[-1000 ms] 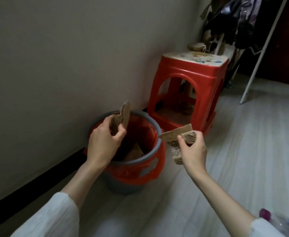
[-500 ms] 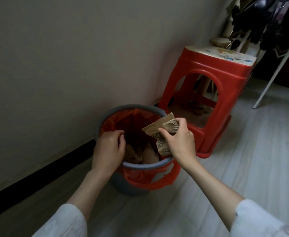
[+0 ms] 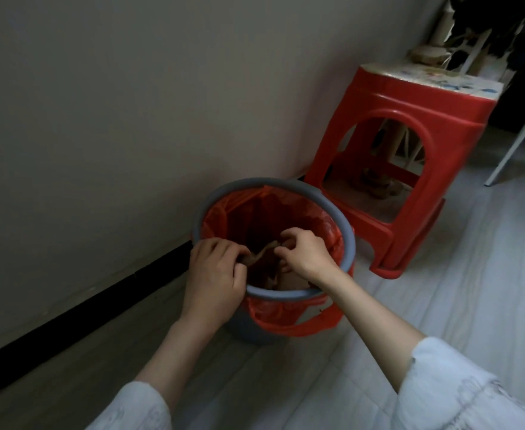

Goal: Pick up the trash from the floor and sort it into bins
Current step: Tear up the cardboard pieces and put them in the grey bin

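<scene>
Just beside the grey bin point(image 3: 345, 223), to its right, a red plastic stool point(image 3: 410, 125) stands against the wall point(image 3: 130, 103), with brown clutter on its lower shelf too dim to name. A white slanted pole point(image 3: 515, 144) and dark hanging clothes point(image 3: 503, 23) are cut off at the upper right edge. Both hands reach over the bin's rim. The left hand point(image 3: 216, 276) and the right hand point(image 3: 306, 254) each have fingers curled, their grip pinching a brown cardboard scrap point(image 3: 262, 252) between them, low inside the mouth. The bin holds an orange liner bag point(image 3: 286, 318) folded over its rim, and more brown pieces lie in shadow at the bottom, indistinct.
</scene>
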